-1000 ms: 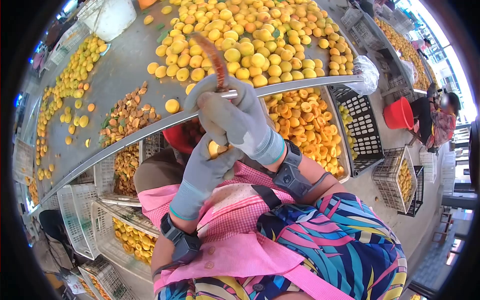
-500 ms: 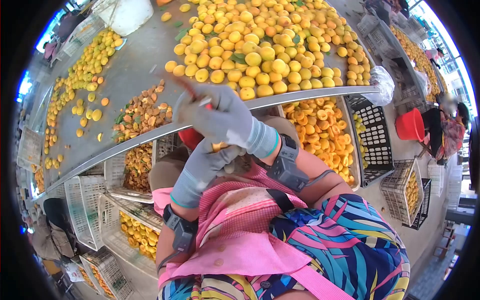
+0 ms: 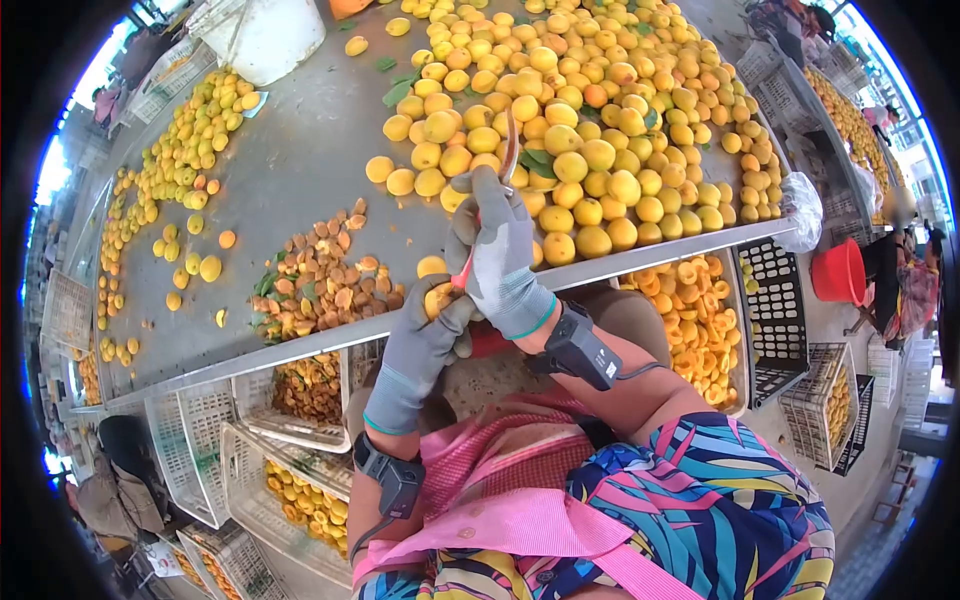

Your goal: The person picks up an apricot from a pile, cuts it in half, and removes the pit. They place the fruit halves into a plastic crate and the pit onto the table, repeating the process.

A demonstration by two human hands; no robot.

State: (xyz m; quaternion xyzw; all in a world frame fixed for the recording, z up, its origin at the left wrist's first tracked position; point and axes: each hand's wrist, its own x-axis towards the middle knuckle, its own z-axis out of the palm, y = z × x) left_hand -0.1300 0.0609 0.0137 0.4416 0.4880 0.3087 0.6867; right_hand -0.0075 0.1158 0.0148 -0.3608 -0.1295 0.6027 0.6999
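Observation:
My left hand, in a grey glove, is closed around an apricot just in front of the metal table edge. Right beside it, my gloved right hand grips a tool with a red handle and a thin, curved blade. The blade sticks up past the fingers, over the table, while the red end reaches down to the held apricot. A pile of whole apricots lies beyond the right hand. Left of my hands is a heap of apricot stones with a few leaves.
The table's raised metal rim runs across in front of me. Under it stand a crate of halved apricots, a black crate and a white crate. A white bucket is at the far left; a person sits by a red bucket.
The right hand has swung up and right; the blade, blurred and pointing left before, now stands upright. My left hand stays closed on the apricot, and the view has shifted a little.

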